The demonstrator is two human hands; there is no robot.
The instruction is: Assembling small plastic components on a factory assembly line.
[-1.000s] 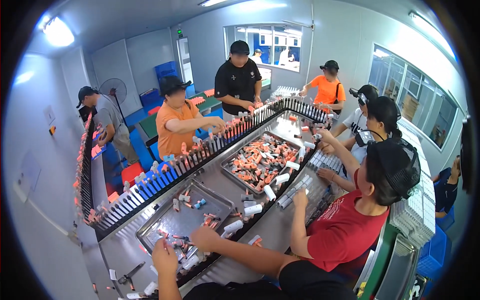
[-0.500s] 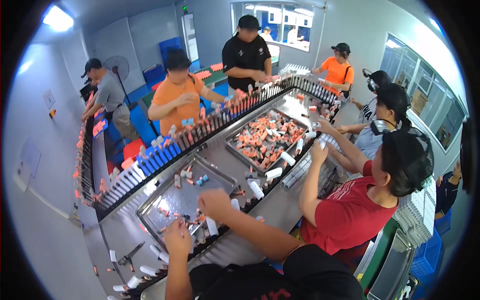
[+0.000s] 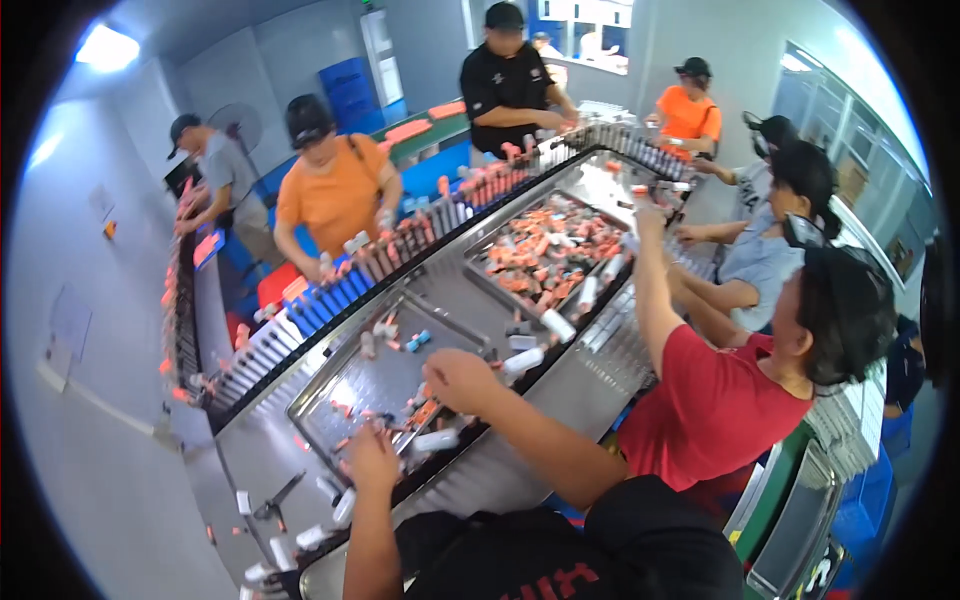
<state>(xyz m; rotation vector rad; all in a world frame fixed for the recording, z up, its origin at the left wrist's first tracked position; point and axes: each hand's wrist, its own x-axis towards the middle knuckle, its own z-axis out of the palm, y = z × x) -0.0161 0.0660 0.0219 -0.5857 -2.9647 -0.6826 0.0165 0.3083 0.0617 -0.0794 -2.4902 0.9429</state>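
Note:
Over the near side of a shallow metal tray (image 3: pixel 300 412), my left hand (image 3: pixel 372 458) has its fingers bent together beside small orange and dark pieces (image 3: pixel 345 412). What they hold, if anything, is too small to make out. My right hand (image 3: pixel 462 382) hovers above the tray's right part, fingers curled downward; its grip is hidden behind the knuckles. Just below it lie more orange pieces (image 3: pixel 424 412) and a white cylinder (image 3: pixel 436 440). Farther back in the tray are a blue piece (image 3: pixel 418 341) and several grey and pale pieces (image 3: pixel 385 330).
A second tray (image 3: pixel 480 268) heaped with orange, white and grey parts stands beyond. A conveyor with upright holders (image 3: pixel 330 312) curves around the metal table. Pliers-like dark tool (image 3: pixel 280 495) lies at left. A person in red (image 3: pixel 705 400) works close at my right; others stand around.
The whole view has shifted slightly. My hands stay over the tray, fingers still bent. The person in red reaches farther forward, and the nearer person in orange has lowered a hand to the conveyor.

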